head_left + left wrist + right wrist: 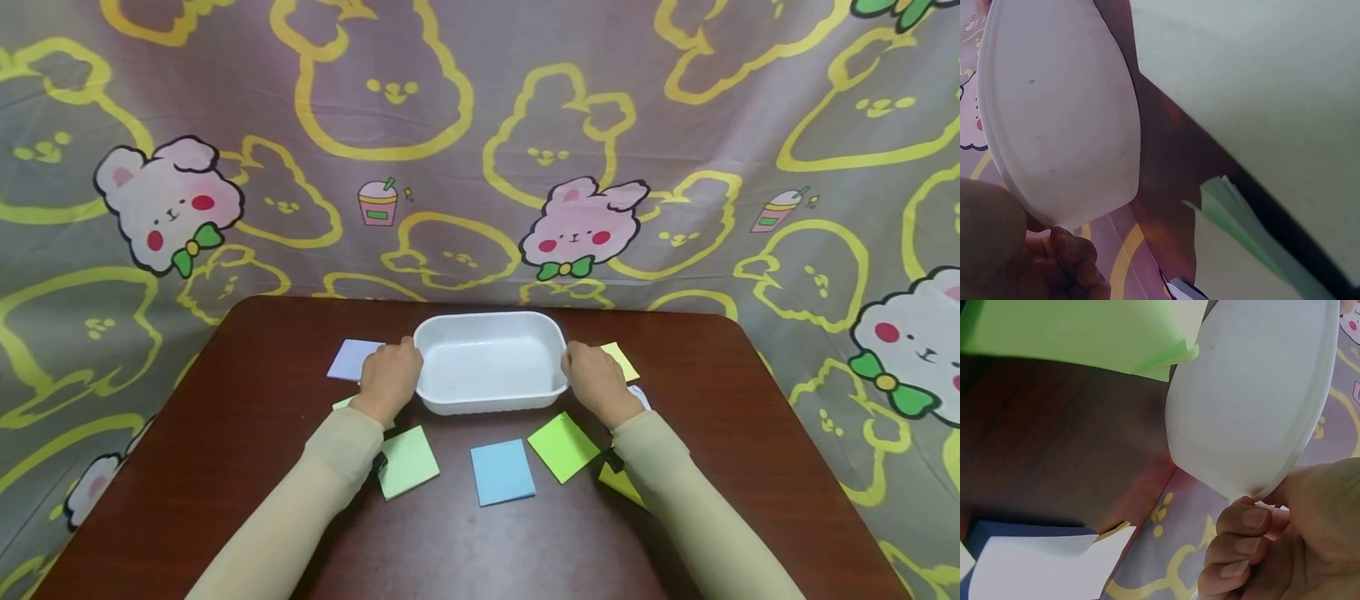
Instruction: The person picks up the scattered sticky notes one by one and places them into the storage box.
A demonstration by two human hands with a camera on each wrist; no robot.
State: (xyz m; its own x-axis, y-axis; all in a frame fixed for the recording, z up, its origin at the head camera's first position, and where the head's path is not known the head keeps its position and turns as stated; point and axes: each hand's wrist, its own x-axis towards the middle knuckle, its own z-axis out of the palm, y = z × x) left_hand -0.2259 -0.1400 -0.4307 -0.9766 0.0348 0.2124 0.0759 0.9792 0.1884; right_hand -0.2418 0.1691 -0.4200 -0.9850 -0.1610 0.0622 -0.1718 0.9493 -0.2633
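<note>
A white rectangular plastic basin (491,367) with rounded corners stands near the back of the brown table, its inside bare in the head view. My left hand (392,373) grips its left rim, fingers curled under the edge and thumb on top, as the left wrist view shows on the basin's side (1066,106). At the opposite end my right hand (597,379) pinches the right rim between thumb and curled fingers (1250,547). Whether the basin's bottom touches the table is hard to tell.
Sticky-note pads lie around the basin: light green (408,462), blue (502,472), bright green (562,447), olive (624,485), lavender (350,360) and pale yellow (621,361). My forearms partly cover some. A patterned curtain (450,167) hangs behind the table's (750,467) back edge.
</note>
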